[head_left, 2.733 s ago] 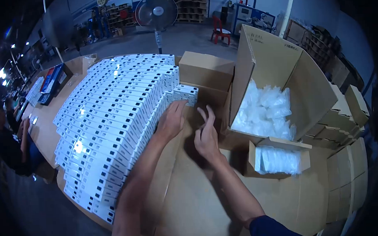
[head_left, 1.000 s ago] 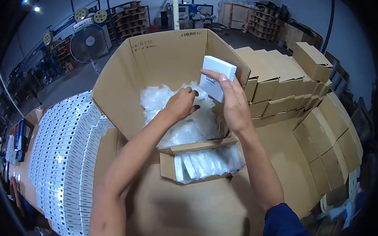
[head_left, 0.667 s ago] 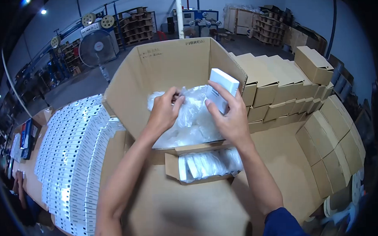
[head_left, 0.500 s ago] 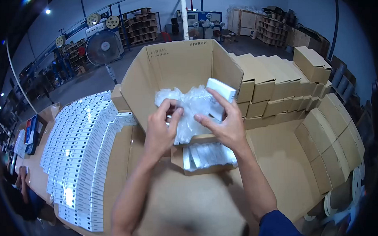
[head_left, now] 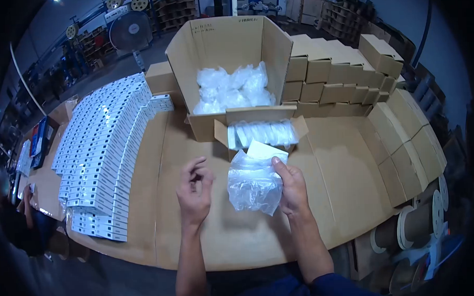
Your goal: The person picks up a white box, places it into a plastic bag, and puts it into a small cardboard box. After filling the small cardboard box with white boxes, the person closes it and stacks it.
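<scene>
My right hand is closed on a flat white box and a clear plastic bag, thumb on top at the box's right corner. The bag hangs below and overlaps the lower part of the box. Left of the bag, my left hand is raised and holds nothing, its fingers loosely curled and apart from the thumb. Just beyond the bag stands a small open carton with a row of bag-wrapped white boxes inside. Behind it, a large open carton holds a heap of clear bags.
Long stacked rows of white boxes cover the left side of the cardboard-topped table. Brown cartons are stacked at the back right, with more cartons along the right edge. A co-worker's hand shows at far left.
Both hands have come back from the large carton toward me, bringing the white box and one bag. My left hand has moved away from the bags; the view has tilted downward.
</scene>
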Demonstrator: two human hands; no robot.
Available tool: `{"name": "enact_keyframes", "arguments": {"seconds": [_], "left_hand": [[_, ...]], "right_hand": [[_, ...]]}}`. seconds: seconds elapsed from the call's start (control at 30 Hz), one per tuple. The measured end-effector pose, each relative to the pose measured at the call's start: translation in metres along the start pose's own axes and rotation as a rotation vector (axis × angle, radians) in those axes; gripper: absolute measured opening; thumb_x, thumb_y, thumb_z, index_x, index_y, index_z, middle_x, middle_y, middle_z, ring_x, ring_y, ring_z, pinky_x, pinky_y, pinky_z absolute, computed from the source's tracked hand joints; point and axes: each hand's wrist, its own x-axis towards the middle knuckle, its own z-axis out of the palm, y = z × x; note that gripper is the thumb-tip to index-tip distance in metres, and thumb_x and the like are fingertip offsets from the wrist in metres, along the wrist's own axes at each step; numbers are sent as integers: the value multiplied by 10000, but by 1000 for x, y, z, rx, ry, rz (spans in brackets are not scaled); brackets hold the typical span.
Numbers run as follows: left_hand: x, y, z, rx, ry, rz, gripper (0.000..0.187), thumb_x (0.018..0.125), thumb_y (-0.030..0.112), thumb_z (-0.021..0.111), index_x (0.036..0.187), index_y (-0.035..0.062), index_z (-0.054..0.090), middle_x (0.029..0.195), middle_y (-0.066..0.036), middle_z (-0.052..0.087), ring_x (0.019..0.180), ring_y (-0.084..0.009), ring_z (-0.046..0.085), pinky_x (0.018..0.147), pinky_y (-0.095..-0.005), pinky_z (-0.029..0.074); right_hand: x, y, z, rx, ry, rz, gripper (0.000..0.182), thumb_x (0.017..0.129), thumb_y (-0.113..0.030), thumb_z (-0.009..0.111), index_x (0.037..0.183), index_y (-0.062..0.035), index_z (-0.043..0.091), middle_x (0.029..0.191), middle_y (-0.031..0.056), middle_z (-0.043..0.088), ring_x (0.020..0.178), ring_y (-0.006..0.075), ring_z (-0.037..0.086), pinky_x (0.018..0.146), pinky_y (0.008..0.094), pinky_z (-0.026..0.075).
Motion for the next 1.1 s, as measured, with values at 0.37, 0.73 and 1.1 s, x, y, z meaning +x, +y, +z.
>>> {"name": "enact_keyframes", "arguments": {"seconds": [0.37,0.73,1.1], "left_hand": [[-69,20,39,124,92,-218,171,1014,103,629,922,-33,677,723,-107,664,629,-113,622,596,-294,485],[-73,31,41,218,-68,-375,283,1055,183,599,959,-62,703,691,-100,693,623,-109,625,609,-299,497],[-72,27,27,573,36,-37,219,855,23,764,1071,22,728,1089,-127,647,980,-269,613,815,-364,503]], "right_hand": [[-56,39,-23,-66,18,263,384,1074,-310,581,995,35,732,961,97,727,867,160,678,839,306,543],[-62,17,-41,-925,-164,-449,407,705,-240,945,1045,-76,794,1115,117,621,1100,292,623,934,387,521],[-70,47,-25,-763,86,-377,227,984,-184,721,930,30,778,1075,182,627,964,275,644,851,358,511]]}}
